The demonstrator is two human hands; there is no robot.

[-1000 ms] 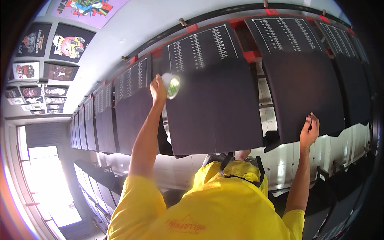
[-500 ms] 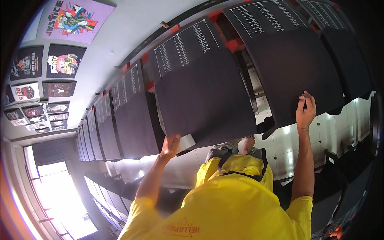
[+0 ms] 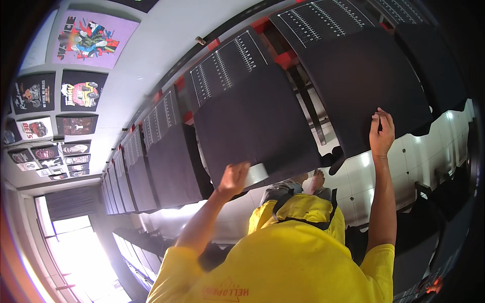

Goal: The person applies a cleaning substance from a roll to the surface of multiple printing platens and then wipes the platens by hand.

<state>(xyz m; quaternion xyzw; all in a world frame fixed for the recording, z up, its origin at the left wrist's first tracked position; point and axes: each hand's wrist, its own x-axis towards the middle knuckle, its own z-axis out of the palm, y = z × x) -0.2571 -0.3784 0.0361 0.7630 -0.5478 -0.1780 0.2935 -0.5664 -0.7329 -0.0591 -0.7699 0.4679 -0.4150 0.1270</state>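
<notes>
My left hand point(image 3: 234, 181) is closed around a small pale, flat rectangular piece point(image 3: 257, 174), whose exact kind I cannot make out. It is at the near edge of a black fabric garment point(image 3: 247, 121) draped smoothly over a sloping board. My right hand point(image 3: 383, 134) is over the near part of another black garment point(image 3: 366, 86) on the board to the right. Its fingers are loosely bent, with nothing visible in them; whether they touch the cloth I cannot tell. Both garments leave the boards' far ends uncovered, where white ruler markings point(image 3: 222, 68) show.
More dark-covered boards point(image 3: 166, 156) run in a row to the far left, and another point(image 3: 429, 70) stands at the right. A red and black frame point(image 3: 283, 55) supports them. Printed panels point(image 3: 83, 91) hang on the wall. Behind me are further dark boards point(image 3: 404, 252) above the tiled floor point(image 3: 353, 177).
My left hand has moved right and slightly up along the garment's near edge with the pale piece. My right hand has shifted slightly up and left. The view has tilted a little.
</notes>
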